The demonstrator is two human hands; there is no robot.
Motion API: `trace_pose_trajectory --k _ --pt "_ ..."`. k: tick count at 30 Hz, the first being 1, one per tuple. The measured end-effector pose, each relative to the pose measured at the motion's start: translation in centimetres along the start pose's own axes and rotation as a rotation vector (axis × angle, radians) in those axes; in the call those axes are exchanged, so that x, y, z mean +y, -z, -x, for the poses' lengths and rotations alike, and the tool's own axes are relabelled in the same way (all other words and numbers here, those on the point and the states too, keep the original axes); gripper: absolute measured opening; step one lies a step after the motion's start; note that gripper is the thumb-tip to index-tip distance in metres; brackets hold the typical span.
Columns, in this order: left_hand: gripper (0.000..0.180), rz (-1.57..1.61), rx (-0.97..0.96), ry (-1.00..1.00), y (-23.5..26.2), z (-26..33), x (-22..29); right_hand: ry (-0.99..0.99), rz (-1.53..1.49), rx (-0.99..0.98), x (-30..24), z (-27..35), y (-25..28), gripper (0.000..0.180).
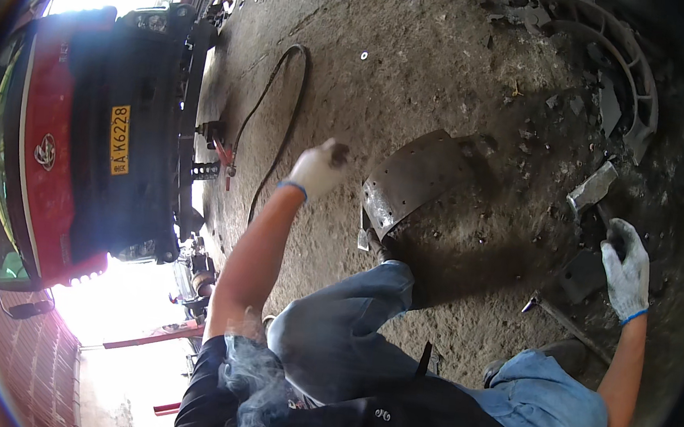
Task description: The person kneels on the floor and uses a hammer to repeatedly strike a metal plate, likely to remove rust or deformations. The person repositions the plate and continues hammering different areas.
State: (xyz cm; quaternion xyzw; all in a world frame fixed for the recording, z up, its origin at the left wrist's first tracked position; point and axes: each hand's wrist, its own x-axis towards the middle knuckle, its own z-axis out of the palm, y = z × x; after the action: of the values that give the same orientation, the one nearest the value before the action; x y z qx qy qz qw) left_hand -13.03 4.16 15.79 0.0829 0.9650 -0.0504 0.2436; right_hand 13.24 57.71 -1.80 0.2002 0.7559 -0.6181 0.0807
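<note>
My left hand, in a pale work glove with a blue cuff, is raised over the floor, left of a curved metal plate. Its fingers are curled; whether anything small is in them is hidden. That plate, a brake shoe with rows of holes, lies between my feet and the far floor, one edge worn shiny. At the right, my gloved right hand is closed around the dark handle of a hammer. Its blocky, light metal head points away from me.
A second long-handled tool lies near my right foot. Ribbed curved metal and broken plates lie far right. A black hose loops toward a red truck at left. Small bits litter the floor; smoke drifts by my left arm.
</note>
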Motion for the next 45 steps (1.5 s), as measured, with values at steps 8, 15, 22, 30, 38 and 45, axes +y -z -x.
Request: trace_pose_trajectory --k 8,15,22,30,38,45 --pt "0.111 0.060 0.189 -0.110 -14.6 9.6 3.7 0.273 0.504 -0.100 -3.5 0.3 3.9 0.041" --pt "0.090 0.107 0.314 -0.243 -14.9 3.6 -0.1 0.374 0.686 -0.110 -12.1 -1.9 3.4 0.040" --pt "0.061 0.041 0.336 0.140 -4.2 -4.6 -5.9 0.456 0.872 -0.243 -15.7 -1.7 -0.3 0.045" --pt "0.061 0.065 0.431 0.173 -5.2 -5.9 -10.5 0.190 1.130 -0.480 -15.2 0.6 -0.8 0.048" --pt "0.041 0.185 0.665 -0.074 -3.4 -9.8 -8.9 0.017 1.133 -0.502 -16.4 1.0 -1.7 0.048" --pt "0.023 0.549 0.512 -0.312 -6.5 -13.4 -1.5 0.052 1.156 -0.469 -18.3 -1.4 -2.5 0.042"
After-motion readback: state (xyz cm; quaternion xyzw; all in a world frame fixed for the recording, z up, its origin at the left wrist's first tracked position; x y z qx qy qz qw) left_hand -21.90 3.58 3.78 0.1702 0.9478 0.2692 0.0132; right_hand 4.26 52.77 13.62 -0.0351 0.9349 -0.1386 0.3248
